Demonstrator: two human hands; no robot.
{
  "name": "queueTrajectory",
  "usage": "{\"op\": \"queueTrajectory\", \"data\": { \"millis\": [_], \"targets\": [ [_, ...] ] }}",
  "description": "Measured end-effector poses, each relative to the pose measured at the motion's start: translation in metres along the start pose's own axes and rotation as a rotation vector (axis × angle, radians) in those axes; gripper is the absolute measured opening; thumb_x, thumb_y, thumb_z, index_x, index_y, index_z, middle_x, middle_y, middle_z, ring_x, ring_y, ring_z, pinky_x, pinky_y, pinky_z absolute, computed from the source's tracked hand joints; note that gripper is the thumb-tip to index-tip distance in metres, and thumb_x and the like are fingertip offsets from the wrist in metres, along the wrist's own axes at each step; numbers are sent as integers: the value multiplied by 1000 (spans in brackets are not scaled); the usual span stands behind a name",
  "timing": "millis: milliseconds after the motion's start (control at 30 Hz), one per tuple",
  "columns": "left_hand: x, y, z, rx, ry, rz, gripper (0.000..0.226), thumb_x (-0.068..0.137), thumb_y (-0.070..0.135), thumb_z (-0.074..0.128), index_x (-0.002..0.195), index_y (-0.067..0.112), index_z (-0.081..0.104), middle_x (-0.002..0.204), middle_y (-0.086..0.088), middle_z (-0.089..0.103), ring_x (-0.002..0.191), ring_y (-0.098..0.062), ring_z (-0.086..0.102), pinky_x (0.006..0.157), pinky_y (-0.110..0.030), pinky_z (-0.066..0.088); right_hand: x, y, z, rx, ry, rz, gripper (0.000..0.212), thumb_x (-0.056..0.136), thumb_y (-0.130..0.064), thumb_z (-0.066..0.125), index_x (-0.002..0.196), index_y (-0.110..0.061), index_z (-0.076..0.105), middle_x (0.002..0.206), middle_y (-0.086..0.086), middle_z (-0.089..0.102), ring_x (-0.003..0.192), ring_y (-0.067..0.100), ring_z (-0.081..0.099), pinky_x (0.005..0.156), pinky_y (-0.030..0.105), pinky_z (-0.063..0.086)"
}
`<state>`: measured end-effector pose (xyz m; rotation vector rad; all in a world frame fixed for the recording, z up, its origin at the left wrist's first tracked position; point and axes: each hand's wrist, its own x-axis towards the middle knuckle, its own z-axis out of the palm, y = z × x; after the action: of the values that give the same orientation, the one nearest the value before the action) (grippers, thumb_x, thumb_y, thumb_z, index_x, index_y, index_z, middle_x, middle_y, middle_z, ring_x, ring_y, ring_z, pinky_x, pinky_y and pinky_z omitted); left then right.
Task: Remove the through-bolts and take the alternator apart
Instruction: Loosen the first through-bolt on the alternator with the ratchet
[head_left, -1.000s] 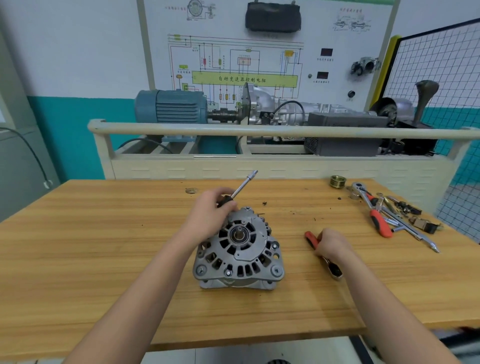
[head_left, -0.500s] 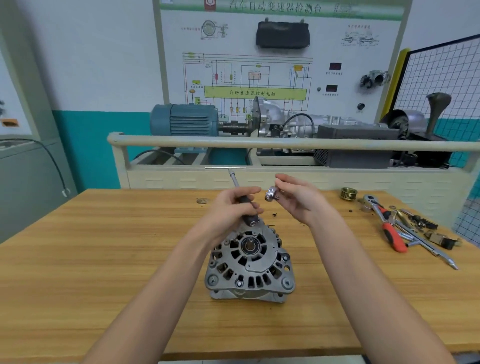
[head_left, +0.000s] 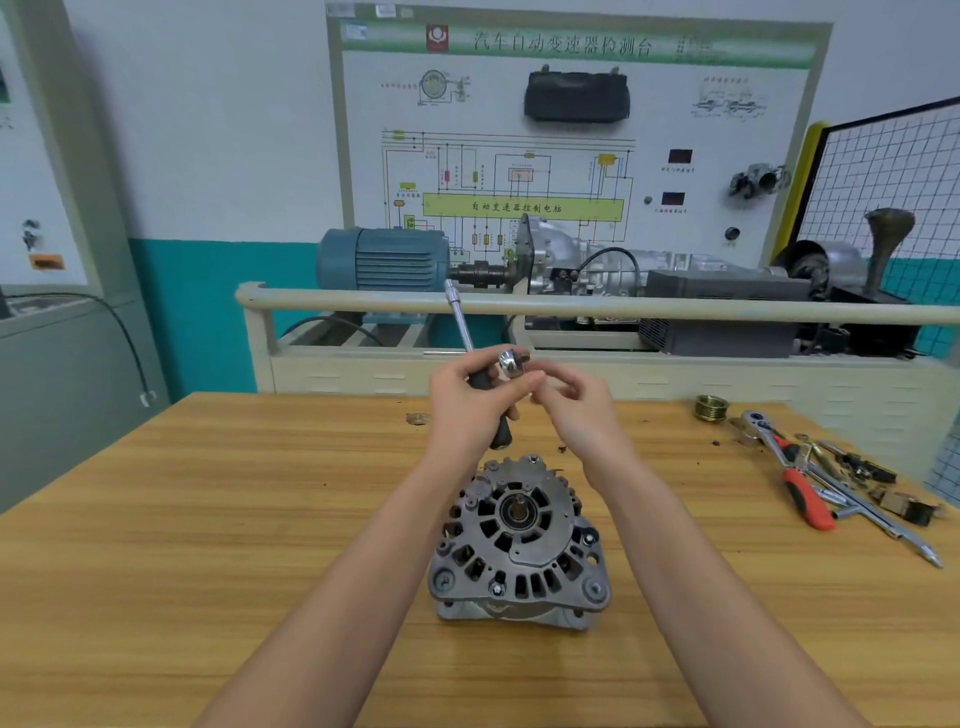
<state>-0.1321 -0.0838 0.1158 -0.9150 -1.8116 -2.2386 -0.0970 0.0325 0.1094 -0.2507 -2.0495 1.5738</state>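
Left hand (head_left: 462, 395): raised over the bench, fingers wrapped round the black grip of a driver (head_left: 470, 358), whose bright shaft tilts up and away to the left.
Right hand (head_left: 571, 402): raised beside the left, fingertips pinching a small bright ratchet head (head_left: 511, 361) that touches the driver at the top of its grip.
Alternator (head_left: 519, 540): on the bench (head_left: 208, 519) below both hands, housing face up, bearing at centre, untouched.
Pulley (head_left: 709, 407): far right of the bench, apart from the alternator.
Tools (head_left: 810, 488): red-handled ratchet, chrome bars and small parts scattered at the right edge.
Background: training stand with blue motor (head_left: 384, 260) and wiring board (head_left: 524, 171).
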Motion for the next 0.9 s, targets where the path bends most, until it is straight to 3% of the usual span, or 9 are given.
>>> {"op": "queueTrajectory", "data": {
  "millis": [133, 200, 267, 367, 467, 533, 667, 767, 900],
  "targets": [
    [9, 9, 4, -141, 131, -78, 23, 68, 4, 83, 86, 12, 72, 62, -4, 51, 46, -13, 42, 40, -21, 37, -1, 7, 8, -168, -60, -328, 45, 86, -15, 66, 120, -41, 53, 127, -1, 51, 126, 11, 37, 103, 31, 32],
    [12, 10, 5, -128, 148, -121, 26, 67, 8, 84, 89, 7, 71, 68, -10, 43, 44, -11, 40, 39, -20, 35, 0, 9, 12, -280, 48, -415, 44, 85, -20, 67, 116, -46, 50, 118, 0, 45, 117, 9, 30, 95, 22, 28],
    [14, 11, 6, -89, 127, -158, 24, 67, 12, 85, 84, 6, 69, 61, -7, 45, 41, -8, 40, 39, -20, 35, 4, 8, 12, -309, 158, -536, 36, 83, -16, 71, 114, -31, 61, 114, -3, 40, 111, 6, 33, 89, 8, 27],
    [14, 12, 5, -94, 100, -233, 19, 70, 14, 83, 82, 6, 70, 60, -4, 51, 44, -10, 41, 41, -22, 36, 8, 8, 9, -274, 33, -647, 25, 83, -4, 66, 107, -11, 66, 98, -12, 56, 93, -8, 53, 81, 15, 44],
    [13, 12, -3, -287, -19, -343, 11, 80, 10, 73, 89, 5, 69, 66, -3, 58, 57, -14, 48, 48, -20, 45, 8, 10, 5, -171, -19, -531, 24, 90, 2, 57, 108, -11, 66, 83, -11, 63, 74, -2, 59, 73, 24, 50],
    [15, 10, -13, -531, -45, -439, 19, 88, 0, 56, 106, -2, 59, 94, -12, 57, 77, -22, 59, 66, -25, 56, 10, 8, -1, -36, -27, -415, 23, 94, 2, 50, 109, -12, 62, 78, -7, 62, 62, -2, 52, 64, 18, 46],
    [16, 3, -27, -650, 15, -526, 78, 51, -17, 26, 128, -9, 41, 124, -32, 38, 105, -41, 61, 100, -33, 46, 14, -6, -17, 365, -138, -164, 21, 97, -7, 46, 114, -7, 58, 73, 0, 59, 50, 7, 40, 48, 19, 35],
    [14, -4, -27, -480, -14, -513, 73, 63, -31, 23, 130, -5, 39, 113, -35, 52, 103, -36, 65, 94, -29, 45, 15, -10, -18, 426, -199, -24, 41, 101, -40, 37, 101, -7, 61, 56, -2, 52, 42, 9, 32, 42, 22, 26],
    [15, -9, -22, -431, -136, -439, 61, 77, -27, 51, 134, -7, 40, 99, -16, 62, 97, -33, 68, 80, -26, 55, 15, -8, -16, 411, -192, 10, 54, 97, -54, 36, 91, -9, 64, 42, -5, 39, 36, 9, 26, 38, 21, 23]
  ]
}}
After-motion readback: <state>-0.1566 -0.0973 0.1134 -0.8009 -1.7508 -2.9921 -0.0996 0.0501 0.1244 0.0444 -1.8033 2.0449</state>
